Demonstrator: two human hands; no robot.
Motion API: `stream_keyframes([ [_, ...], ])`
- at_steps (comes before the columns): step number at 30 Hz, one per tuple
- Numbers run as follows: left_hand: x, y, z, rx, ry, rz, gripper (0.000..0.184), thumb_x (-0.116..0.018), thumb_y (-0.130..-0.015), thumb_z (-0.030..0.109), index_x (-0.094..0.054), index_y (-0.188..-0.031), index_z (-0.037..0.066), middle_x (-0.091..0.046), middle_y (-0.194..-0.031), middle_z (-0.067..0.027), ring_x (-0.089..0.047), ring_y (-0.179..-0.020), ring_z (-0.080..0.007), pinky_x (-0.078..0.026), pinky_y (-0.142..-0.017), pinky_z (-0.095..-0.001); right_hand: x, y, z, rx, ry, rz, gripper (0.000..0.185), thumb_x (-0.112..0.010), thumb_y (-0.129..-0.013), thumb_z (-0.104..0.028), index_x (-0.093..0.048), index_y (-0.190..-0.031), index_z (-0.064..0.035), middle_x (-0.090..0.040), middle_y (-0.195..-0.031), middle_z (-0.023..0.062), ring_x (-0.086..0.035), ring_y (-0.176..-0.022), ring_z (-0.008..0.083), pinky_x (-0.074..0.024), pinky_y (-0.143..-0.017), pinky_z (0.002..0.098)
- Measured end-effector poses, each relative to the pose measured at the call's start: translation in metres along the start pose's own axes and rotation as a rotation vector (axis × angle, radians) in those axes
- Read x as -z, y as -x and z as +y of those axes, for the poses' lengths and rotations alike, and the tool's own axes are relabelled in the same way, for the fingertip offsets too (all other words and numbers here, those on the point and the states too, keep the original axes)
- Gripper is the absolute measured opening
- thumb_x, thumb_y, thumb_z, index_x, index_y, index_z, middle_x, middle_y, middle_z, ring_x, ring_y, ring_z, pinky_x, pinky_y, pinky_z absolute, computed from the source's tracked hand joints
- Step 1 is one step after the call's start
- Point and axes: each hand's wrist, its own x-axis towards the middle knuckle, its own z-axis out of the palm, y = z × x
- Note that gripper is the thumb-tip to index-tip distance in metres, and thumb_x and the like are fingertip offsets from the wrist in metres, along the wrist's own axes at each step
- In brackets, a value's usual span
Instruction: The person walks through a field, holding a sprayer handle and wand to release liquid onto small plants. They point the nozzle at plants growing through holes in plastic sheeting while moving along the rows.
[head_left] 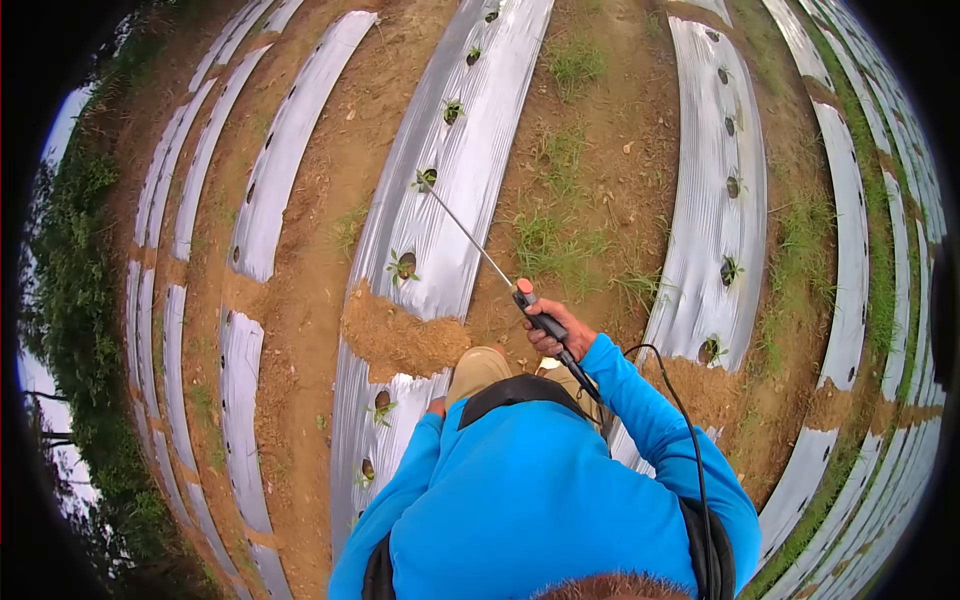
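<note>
My right hand (560, 332) is wrapped round the black handle of a sprayer wand (462, 232). Its thin metal lance slants up and left, the tip over a planting hole with a small green seedling (424, 181) in the silver plastic mulch (478, 150). An orange-red part (525, 287) sits at the top of the handle, and a black hose (683, 405) loops from near the grip along my blue sleeve. Only a sliver of my left hand (437, 407) shows beside my thigh; its fingers are hidden.
Another seedling (404, 267) grows nearer on the same bed, just past a heap of loose soil (405, 335). More mulched beds (715, 180) run on both sides, with soil and weedy grass (560, 235) between them. Dense trees (80, 290) line the far left.
</note>
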Motion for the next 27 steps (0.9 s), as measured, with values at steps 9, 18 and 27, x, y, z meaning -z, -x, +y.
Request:
stream_keyframes([
  [9, 0.065, -0.206, 0.185, -0.19, -0.176, -0.105, 0.029, -0.051, -0.085, 0.029, -0.063, -0.09, 0.003, -0.066, -0.09, -0.0166, -0.063, -0.076, -0.0312, -0.048, -0.066, -0.0414, 0.014, 0.015, -0.221, -0.032, -0.017, 0.009, 0.027, -0.059, -0.083, -0.033, -0.048, -0.086, -0.0082, -0.044, -0.061, -0.0006, -0.042, -0.04, 0.0077, -0.0355, -0.03, 0.0202],
  [18, 0.173, -0.455, 0.416, 0.577, 0.746, -0.177, 0.022, -0.055, -0.084, 0.029, -0.052, -0.079, 0.008, -0.054, -0.066, -0.005, -0.045, -0.046, -0.0136, -0.035, -0.039, -0.0305, -0.019, 0.051, -0.423, -0.163, 0.045, 0.077, 0.025, -0.058, -0.084, -0.032, -0.046, -0.085, -0.0092, -0.04, -0.057, -0.0017, -0.039, -0.039, 0.007, -0.0297, -0.029, 0.0205],
  [27, 0.303, -0.637, 0.654, 0.036, 0.722, -0.125, 0.032, -0.048, -0.091, 0.039, -0.055, -0.087, 0.008, -0.054, -0.069, -0.0016, -0.048, -0.054, -0.0104, -0.038, -0.043, -0.0265, -0.031, 0.064, -0.651, 0.037, 0.089, 0.153, 0.029, -0.06, -0.083, -0.036, -0.048, -0.083, -0.0096, -0.042, -0.061, -0.0027, -0.036, -0.043, 0.0053, -0.0273, -0.036, 0.0191],
])
